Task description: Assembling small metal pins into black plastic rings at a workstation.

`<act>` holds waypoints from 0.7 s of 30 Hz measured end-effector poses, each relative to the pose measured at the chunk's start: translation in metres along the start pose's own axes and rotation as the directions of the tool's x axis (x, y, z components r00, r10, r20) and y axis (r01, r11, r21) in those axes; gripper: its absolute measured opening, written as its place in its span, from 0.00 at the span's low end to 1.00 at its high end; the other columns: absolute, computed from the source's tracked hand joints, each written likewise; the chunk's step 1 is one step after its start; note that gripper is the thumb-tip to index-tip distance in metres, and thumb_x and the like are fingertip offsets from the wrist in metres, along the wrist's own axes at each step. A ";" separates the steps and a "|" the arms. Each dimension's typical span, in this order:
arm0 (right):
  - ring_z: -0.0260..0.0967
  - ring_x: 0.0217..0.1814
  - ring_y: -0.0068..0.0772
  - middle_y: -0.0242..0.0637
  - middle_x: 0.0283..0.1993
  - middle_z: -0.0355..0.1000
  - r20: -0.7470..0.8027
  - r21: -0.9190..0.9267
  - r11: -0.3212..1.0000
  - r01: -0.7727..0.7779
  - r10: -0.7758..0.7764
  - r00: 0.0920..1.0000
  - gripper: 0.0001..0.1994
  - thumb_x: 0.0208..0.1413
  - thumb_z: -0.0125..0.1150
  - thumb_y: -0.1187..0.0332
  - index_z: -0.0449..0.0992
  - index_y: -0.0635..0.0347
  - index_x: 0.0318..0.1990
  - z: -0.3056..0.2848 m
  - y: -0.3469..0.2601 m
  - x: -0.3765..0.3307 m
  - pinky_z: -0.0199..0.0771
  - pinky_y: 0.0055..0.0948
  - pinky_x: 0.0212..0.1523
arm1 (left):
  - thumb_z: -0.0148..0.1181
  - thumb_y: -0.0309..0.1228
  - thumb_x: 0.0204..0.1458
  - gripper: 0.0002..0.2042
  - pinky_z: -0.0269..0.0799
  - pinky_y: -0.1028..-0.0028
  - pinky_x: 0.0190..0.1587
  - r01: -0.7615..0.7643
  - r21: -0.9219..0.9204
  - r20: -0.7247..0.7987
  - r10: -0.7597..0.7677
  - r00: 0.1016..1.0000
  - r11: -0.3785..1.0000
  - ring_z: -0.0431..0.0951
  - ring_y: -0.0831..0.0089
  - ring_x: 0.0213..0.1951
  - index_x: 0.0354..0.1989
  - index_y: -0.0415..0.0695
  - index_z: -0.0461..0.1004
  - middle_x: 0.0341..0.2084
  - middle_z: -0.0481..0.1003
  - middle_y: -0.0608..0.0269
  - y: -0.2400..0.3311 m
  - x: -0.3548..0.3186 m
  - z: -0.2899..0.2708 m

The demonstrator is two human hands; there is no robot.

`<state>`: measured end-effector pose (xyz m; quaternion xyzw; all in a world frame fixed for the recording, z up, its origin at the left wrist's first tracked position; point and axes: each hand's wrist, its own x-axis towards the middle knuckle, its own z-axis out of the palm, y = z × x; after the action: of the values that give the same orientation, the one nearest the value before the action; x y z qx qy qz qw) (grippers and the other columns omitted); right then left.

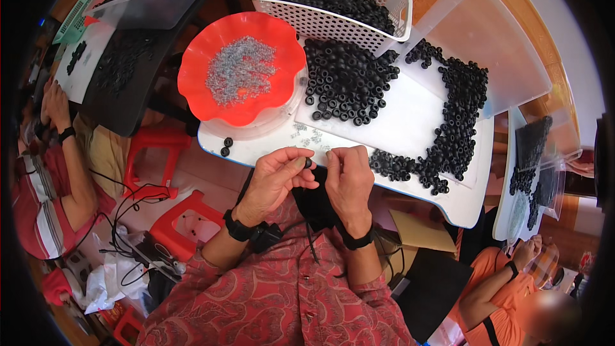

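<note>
My left hand (272,179) pinches a small black ring-shaped piece (308,163) between thumb and fingers, just off the table's front edge. Beside it, my right hand (349,182) has thumb and forefinger pressed together; anything between them is too small to make out. The hands are close but apart. Beyond them a red wavy-rimmed bowl (192,86) holds many tiny clear pieces (240,67). A pile of black ring-shaped pieces (349,80) lies on a white sheet (410,112). A few black pieces (226,147) sit alone near the bowl.
A white perforated basket (307,20) of black pieces stands at the back. A translucent bin (490,48) leans at the right behind another band of black pieces (458,115). Red stools (186,224) and cables are at left. People work at both sides.
</note>
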<state>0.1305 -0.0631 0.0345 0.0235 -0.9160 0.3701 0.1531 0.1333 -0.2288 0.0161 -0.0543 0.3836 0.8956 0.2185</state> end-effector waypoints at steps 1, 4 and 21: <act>0.69 0.28 0.49 0.45 0.32 0.66 0.023 -0.086 0.996 0.009 -0.007 1.000 0.04 0.56 0.60 0.74 0.72 0.63 0.34 0.000 0.000 0.000 0.68 0.42 0.26 | 0.51 0.27 0.64 0.13 0.83 0.66 0.43 0.001 0.000 0.000 -0.001 1.000 1.000 0.80 0.75 0.35 0.52 0.33 0.71 0.39 0.77 0.53 -0.002 0.000 -0.001; 0.68 0.28 0.51 0.46 0.33 0.65 0.035 -0.103 0.995 0.000 0.003 0.999 0.05 0.58 0.58 0.72 0.71 0.63 0.34 0.000 0.003 -0.001 0.68 0.43 0.26 | 0.51 0.27 0.64 0.13 0.83 0.67 0.42 0.009 0.012 -0.011 -0.009 1.000 1.000 0.80 0.76 0.34 0.52 0.33 0.72 0.38 0.77 0.54 -0.002 0.002 0.001; 0.63 0.25 0.25 0.36 0.27 0.67 0.269 0.464 0.797 -0.386 0.289 0.919 0.09 0.64 0.54 0.68 0.70 0.65 0.33 -0.010 0.008 -0.004 0.63 0.28 0.26 | 0.51 0.26 0.63 0.13 0.83 0.71 0.38 -0.010 0.076 -0.049 0.014 0.999 0.997 0.79 0.77 0.32 0.53 0.33 0.72 0.34 0.76 0.59 -0.003 0.013 0.014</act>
<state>0.1360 -0.0504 0.0346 -0.0671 -0.7852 0.6155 -0.0126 0.1239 -0.2125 0.0202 -0.0659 0.4230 0.8801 0.2055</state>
